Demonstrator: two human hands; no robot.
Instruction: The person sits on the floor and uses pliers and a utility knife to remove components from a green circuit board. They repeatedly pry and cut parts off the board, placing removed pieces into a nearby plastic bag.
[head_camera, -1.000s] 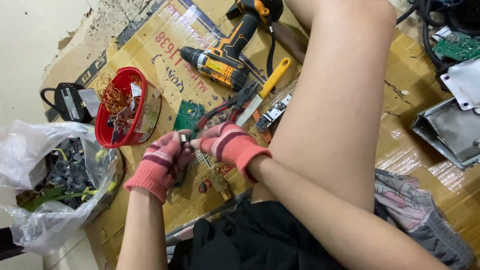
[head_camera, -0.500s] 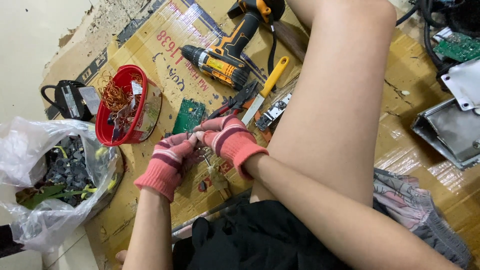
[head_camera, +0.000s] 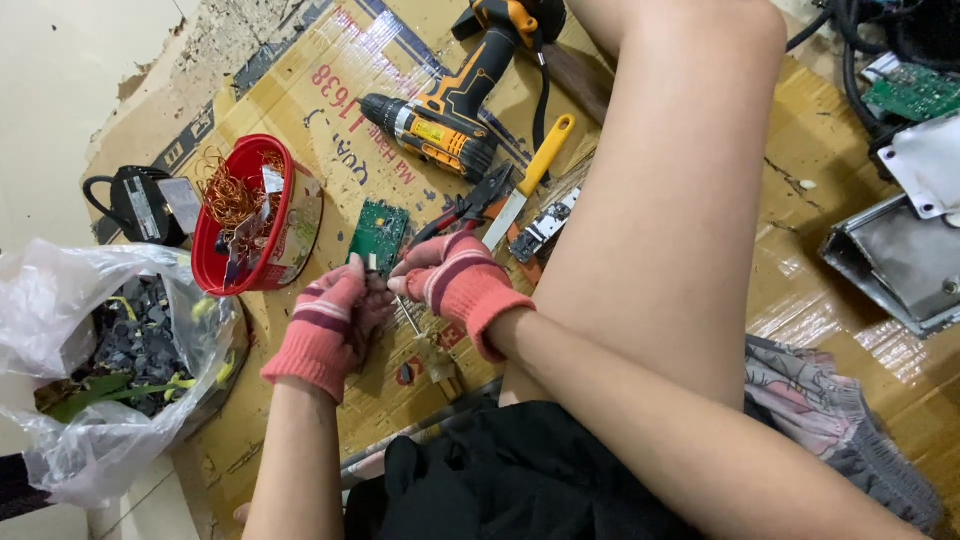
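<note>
A small part (head_camera: 372, 262), pale and hard to make out, sits pinched at the left hand's (head_camera: 330, 325) fingertips, touching the near edge of a green board (head_camera: 380, 235) that lies flat on the cardboard (head_camera: 300, 110). The board's long axis runs near to far, tilted slightly right. The right hand (head_camera: 455, 280) is closed around a thin metal tool (head_camera: 408, 317) whose shaft slants down and right below the 2 gloves; what kind of tool cannot be told. Both hands meet just near the board, the left one closer to the part. Just right of the board lie red pliers (head_camera: 462, 210) and a yellow-handled knife (head_camera: 530, 178). Farther off rests a drill (head_camera: 440, 125). Left stands a red tub (head_camera: 245, 215) of copper wire, then a plastic bag (head_camera: 110, 370) of dark scrap.
</note>
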